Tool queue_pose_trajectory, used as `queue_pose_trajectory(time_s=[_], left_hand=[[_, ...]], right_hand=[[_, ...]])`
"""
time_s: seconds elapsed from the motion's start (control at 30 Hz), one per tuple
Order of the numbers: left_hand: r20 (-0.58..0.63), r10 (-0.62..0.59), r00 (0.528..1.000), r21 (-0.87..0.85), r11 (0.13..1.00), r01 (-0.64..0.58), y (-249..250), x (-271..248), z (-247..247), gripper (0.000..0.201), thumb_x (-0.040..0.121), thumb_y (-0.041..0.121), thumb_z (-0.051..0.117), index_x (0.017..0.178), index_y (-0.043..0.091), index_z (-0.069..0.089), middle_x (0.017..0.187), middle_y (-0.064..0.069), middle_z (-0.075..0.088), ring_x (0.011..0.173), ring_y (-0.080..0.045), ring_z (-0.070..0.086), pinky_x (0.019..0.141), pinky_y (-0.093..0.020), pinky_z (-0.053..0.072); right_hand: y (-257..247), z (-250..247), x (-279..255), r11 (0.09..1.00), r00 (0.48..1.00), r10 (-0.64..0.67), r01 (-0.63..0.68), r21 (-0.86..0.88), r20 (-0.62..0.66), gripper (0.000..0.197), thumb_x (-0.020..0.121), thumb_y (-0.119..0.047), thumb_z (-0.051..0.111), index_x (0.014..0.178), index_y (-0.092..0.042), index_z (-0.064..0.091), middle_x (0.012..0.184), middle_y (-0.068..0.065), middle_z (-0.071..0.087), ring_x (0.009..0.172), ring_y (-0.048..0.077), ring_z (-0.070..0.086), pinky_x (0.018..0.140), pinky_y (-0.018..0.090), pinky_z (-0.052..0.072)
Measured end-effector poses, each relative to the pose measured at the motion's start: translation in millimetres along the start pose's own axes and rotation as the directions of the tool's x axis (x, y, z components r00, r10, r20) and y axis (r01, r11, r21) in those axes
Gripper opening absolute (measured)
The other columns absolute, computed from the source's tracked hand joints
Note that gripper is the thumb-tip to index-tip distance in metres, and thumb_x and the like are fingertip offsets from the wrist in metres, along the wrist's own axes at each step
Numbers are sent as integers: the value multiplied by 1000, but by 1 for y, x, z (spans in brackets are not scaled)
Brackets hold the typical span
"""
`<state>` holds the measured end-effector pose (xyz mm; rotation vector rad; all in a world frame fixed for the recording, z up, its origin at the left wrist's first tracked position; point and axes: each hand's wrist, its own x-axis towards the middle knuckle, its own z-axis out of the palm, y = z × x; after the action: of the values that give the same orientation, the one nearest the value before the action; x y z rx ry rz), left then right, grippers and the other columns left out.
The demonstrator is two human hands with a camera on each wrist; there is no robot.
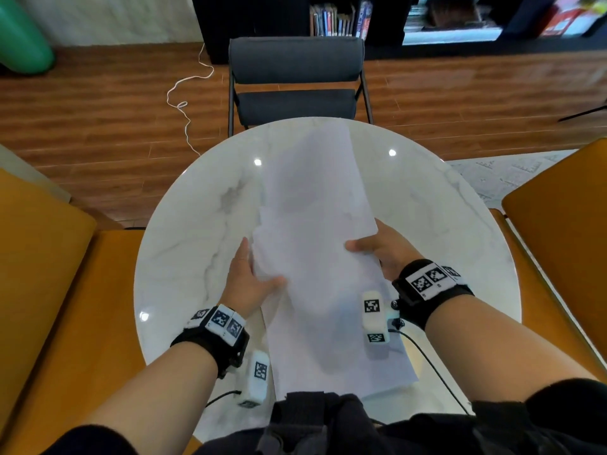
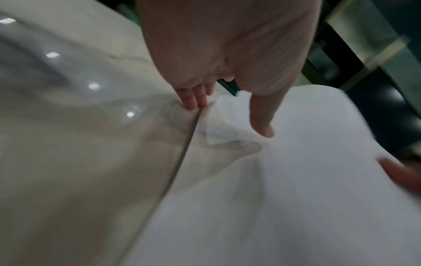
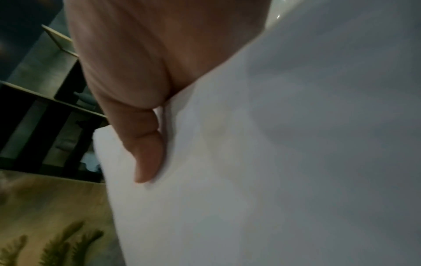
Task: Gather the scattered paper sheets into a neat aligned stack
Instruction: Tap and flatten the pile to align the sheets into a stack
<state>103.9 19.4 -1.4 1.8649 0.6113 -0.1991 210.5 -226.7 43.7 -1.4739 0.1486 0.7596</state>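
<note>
Paper sheets [image 1: 315, 244], marble table [image 1: 184, 244], wood floor [image 1: 98, 126]

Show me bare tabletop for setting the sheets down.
Bare marble lies left of the paper sheets toward the table rim, and right of them beyond the right hand. The middle is crowded by sheets, left hand included.

The head camera looks steeply down over the round tabletop [image 1: 184, 244] towards a grey chair [image 1: 295, 80]. Each wrist camera sits very close, facing along its hand; all three share the paper sheets [image 1: 315, 257].
</note>
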Motion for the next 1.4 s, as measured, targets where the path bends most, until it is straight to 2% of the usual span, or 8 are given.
queue_pose_trajectory(time_s=[0.1,0.23,0.47,0.63,0.9,1.0,1.07,1.4], left_hand=[[163,-79,983,-460,875,147,14,-5,-12,102,60,24,88,144,20,31,128,6,60,115,-17,57,95,-34,47],[414,-26,910,-588,756,288,24,-14,-21,70,51,35,90,114,17,67,115,-8,72,105,-25,69,90,-40,53],[301,-254,919,-58,957,283,8,-12,5,61,82,26,71,135,9,46,127,-8,62,113,-29,61,102,-45,46],[230,-228,946,143,970,199,7,-18,19,73,82,34,68,142,9,34,140,-7,48,126,-27,50,97,-29,41],[224,-150,963,-348,910,223,4,-4,-3,100,59,35,88,142,19,35,139,-5,53,128,-25,52,109,-47,40],[325,-59,944,-447,870,208,22,-11,-2,86,59,34,86,135,16,50,131,-8,62,119,-28,59,107,-50,41],[190,-36,981,-411,905,113,45,-18,3,57,75,30,77,126,15,58,127,-5,64,115,-26,61,107,-46,42],[-310,364,878,-369,805,-464,153,-65,-3,24,91,20,59,105,37,50,95,31,54,96,4,54,74,7,38]], right_hand=[[-16,0,-19,996,995,-62,56,74,81,57,67,5,70,122,-4,59,117,20,68,104,38,66,94,51,52],[-31,-7,-35,985,985,-117,99,141,130,53,73,9,64,125,1,57,113,21,67,100,37,67,88,48,55],[42,-37,-14,932,928,188,-272,-240,-321,66,66,-10,83,125,1,57,125,17,64,111,34,62,102,47,47],[77,-32,-13,894,904,144,-293,-338,-403,65,66,-11,85,124,0,56,121,15,65,115,35,60,103,48,46],[44,-36,-41,997,984,39,-25,79,-172,56,71,3,76,124,-1,58,114,18,69,105,37,65,93,47,51],[33,-34,-41,998,989,8,0,55,-147,77,49,-14,91,119,-5,62,113,16,71,109,38,65,99,51,48],[22,-25,-42,997,985,-72,66,-43,-159,57,63,-10,81,117,-10,63,113,15,71,108,38,65,99,54,48],[-67,25,-88,741,629,-668,515,-431,-399,20,91,-13,58,106,-25,50,87,-13,59,77,-3,56,63,4,43]])
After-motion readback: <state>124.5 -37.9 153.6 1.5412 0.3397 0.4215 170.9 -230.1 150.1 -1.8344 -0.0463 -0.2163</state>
